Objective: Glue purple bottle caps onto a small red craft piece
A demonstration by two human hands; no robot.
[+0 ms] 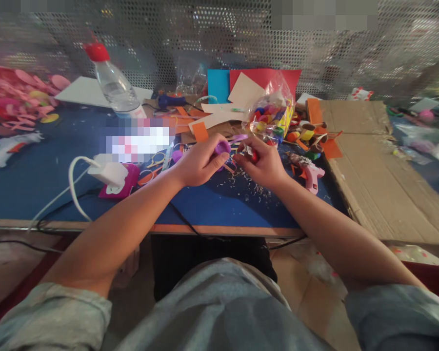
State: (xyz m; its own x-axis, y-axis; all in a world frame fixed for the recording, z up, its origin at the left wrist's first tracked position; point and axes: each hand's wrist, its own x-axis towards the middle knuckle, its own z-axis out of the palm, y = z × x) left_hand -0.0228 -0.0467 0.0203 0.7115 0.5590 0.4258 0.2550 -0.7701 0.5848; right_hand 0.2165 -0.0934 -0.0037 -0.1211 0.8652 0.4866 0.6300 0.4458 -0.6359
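My left hand [202,163] is closed on a small purple round piece [223,147] that looks like a cap, pinched by thumb and fingers. Facing it across a narrow gap, my right hand [264,163] has its fingers curled round a small red thing [255,155] with a whitish part; its kind is mostly hidden. Both hands are above the blue tabletop [219,204]. Pale shreds [249,185] lie scattered beneath them. To the right of my right hand rests a pink glue gun [312,175].
A clear bottle with a red cap [117,83] stands left of a purple power socket [126,180] with a white plug. Behind my hands are coloured sheets [265,80] and a bag of coloured bits [270,117]. Cardboard [380,180] covers the right side. Pink pieces [18,100] lie far left.
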